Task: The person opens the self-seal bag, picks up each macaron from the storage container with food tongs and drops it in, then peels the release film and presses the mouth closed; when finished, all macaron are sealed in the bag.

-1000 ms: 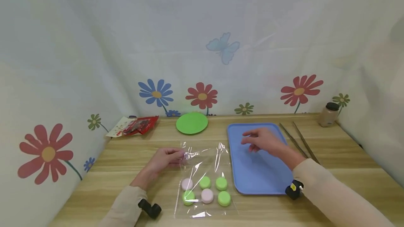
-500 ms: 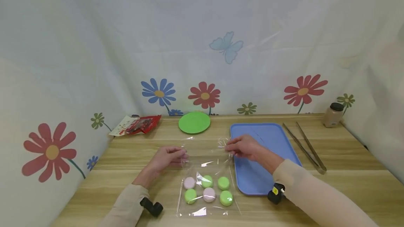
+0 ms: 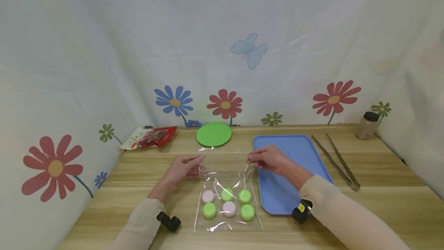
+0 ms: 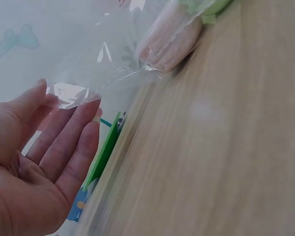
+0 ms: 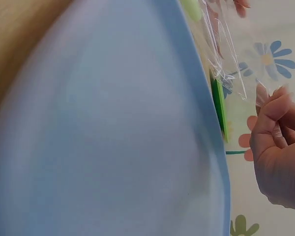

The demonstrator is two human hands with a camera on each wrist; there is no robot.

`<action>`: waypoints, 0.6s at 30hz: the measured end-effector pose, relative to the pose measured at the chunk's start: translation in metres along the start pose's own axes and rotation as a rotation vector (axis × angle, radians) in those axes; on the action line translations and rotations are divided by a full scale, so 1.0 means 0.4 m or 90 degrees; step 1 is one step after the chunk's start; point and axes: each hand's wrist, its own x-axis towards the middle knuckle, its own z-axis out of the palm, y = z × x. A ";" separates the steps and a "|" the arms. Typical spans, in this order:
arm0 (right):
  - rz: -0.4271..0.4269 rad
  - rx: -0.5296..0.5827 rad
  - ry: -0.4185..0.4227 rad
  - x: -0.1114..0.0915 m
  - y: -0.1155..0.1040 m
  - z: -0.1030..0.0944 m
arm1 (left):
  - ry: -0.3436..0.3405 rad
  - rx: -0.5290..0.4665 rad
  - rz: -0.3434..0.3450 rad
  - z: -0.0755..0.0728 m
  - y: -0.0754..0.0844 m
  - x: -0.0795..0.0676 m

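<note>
A clear plastic bag (image 3: 225, 182) lies toward the front of the table, its far end raised between both hands. Several round macarons, green (image 3: 247, 212) and pale pink (image 3: 229, 208), sit in two rows inside it. My left hand (image 3: 182, 171) pinches the bag's far left corner between thumb and fingers; in the left wrist view the clear film (image 4: 71, 93) runs between them. At the far right corner my right hand (image 3: 270, 159) pinches the film, thumb against curled fingers, as the right wrist view of that hand (image 5: 280, 142) also shows.
A blue tray (image 3: 282, 200) lies right of the bag, under my right forearm. Metal tongs (image 3: 338, 161) lie beyond it, and a dark-lidded jar (image 3: 367, 126) stands at the back right. A green plate (image 3: 213, 134) and a red snack packet (image 3: 154, 137) are at the back.
My right hand has come left from over the tray and taken the bag's far right corner. Both hands have lifted the bag's far end slightly, and the macarons have shifted a little away from me.
</note>
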 end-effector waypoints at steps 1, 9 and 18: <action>-0.002 0.001 -0.002 0.001 0.000 0.000 | 0.005 0.003 0.008 -0.001 0.001 0.000; -0.015 0.069 -0.011 0.002 0.003 -0.005 | 0.047 -0.023 0.063 0.000 0.005 0.010; -0.035 0.105 0.005 0.002 0.018 0.001 | 0.048 -0.042 0.088 0.003 0.001 0.010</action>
